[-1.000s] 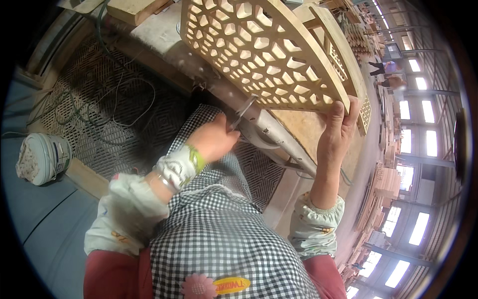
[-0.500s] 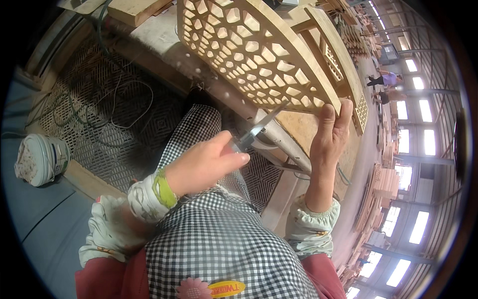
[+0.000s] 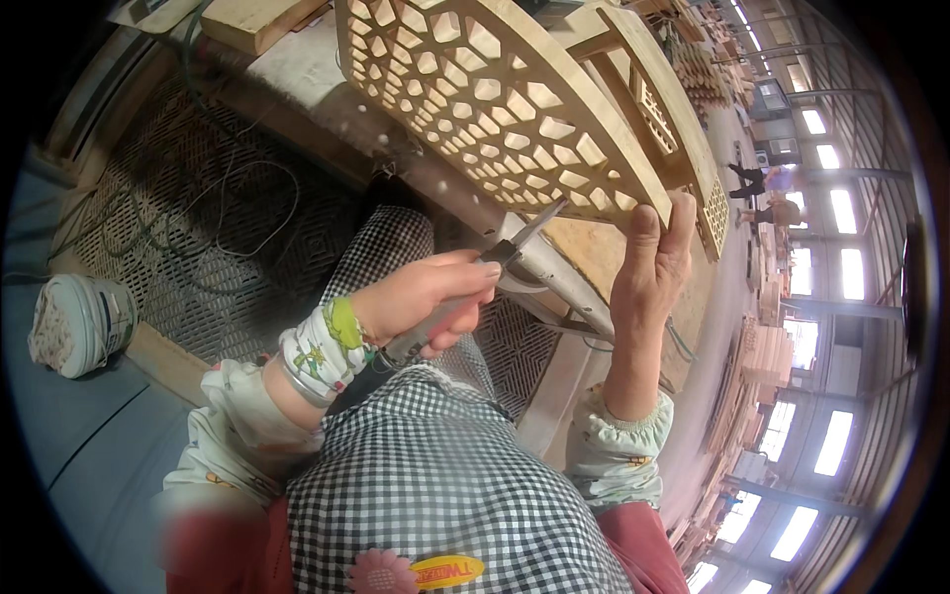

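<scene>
My left hand (image 3: 427, 294) is closed around the grey handle of a knife (image 3: 534, 229) with a black collar and a narrow, tapered metal blade. The blade tip is by the lower edge of a pale wooden lattice panel (image 3: 604, 119), pierced with many angular holes; I cannot tell whether it touches. My right hand (image 3: 648, 259) grips the panel's lower right corner, thumb on the near face and the other fingers partly hidden at the edge. The panel stands tilted, with a wooden frame (image 3: 648, 59) behind it.
A worn workbench edge (image 3: 465, 198) runs under the panel. Wooden boards (image 3: 259, 22) lie at the upper left. Loose cables (image 3: 262, 198) cross the dark mat (image 3: 139, 178). At the left stands a white bucket (image 3: 104, 317). Stacked timber (image 3: 762, 361) and people (image 3: 782, 188) are farther right.
My left hand has turned, so the knife's handle now shows along its length. The tip stays close to the panel's lower edge. The panel and my right hand have shifted slightly left in view.
</scene>
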A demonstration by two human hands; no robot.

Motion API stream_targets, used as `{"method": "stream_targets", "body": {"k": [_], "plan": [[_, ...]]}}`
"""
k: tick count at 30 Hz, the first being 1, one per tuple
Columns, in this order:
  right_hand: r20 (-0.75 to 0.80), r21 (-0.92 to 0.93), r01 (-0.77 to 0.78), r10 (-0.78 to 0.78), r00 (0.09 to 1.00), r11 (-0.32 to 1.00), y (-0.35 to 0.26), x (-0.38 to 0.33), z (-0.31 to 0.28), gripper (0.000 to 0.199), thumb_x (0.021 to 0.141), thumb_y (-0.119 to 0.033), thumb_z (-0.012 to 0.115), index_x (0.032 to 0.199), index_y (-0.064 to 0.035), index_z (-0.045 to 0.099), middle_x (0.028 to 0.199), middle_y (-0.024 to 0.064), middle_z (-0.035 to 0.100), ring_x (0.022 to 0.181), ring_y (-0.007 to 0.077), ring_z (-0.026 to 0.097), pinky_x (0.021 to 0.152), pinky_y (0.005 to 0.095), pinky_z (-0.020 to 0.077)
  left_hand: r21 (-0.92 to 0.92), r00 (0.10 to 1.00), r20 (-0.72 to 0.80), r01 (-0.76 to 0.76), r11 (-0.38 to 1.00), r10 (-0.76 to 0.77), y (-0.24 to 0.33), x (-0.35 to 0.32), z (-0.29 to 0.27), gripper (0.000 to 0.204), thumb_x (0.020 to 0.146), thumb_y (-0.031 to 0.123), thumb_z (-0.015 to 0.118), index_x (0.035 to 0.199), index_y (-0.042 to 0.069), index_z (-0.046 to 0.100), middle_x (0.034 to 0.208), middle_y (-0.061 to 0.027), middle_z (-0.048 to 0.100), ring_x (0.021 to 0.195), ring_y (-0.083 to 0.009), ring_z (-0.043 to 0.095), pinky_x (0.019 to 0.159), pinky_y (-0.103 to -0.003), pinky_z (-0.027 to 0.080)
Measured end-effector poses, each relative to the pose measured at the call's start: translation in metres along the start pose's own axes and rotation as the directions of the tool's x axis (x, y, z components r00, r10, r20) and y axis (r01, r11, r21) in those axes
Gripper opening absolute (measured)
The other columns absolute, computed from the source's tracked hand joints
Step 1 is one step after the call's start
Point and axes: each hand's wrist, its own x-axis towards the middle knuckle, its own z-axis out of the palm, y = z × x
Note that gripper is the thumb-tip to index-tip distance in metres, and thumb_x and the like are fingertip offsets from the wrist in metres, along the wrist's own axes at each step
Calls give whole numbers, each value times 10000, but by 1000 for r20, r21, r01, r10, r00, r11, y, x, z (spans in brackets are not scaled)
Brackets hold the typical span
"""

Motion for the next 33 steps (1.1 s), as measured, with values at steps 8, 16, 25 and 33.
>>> {"method": "stream_targets", "body": {"k": [8,16,25,33], "plan": [[-6,32,-34,34,999,999,10,2,-1,296,1108,-342,601,1093,-55,528,794,99,519,711,175,481,660,315,450,-8,996,85,12,1000,-11,-9,-33,3,256,1146,301,432,1094,59,499,700,-21,594,481,-72,529,408,-222,447],[23,-56,-8,9,1000,998,-7,-5,-4,277,1111,-303,585,1051,-43,511,767,130,504,678,254,501,639,359,451,23,1000,-9,-28,999,28,8,-17,14,287,1145,323,446,1143,47,521,796,-38,606,494,-78,531,427,-230,451],[9,-6,-16,16,1000,1000,0,-6,-1,284,1113,-308,574,1044,-39,517,769,137,515,670,245,495,640,353,456,-78,999,47,19,997,-16,7,-15,12,310,1153,340,431,1147,47,531,761,-48,588,500,-75,514,422,-233,442],[32,55,-13,11,999,998,8,3,-5,338,1141,-373,506,1078,-41,524,833,155,612,726,272,580,694,347,490,-40,990,136,55,998,-49,-6,-41,19,274,1136,324,467,1110,56,514,735,-17,586,502,-73,541,423,-227,467]]}}
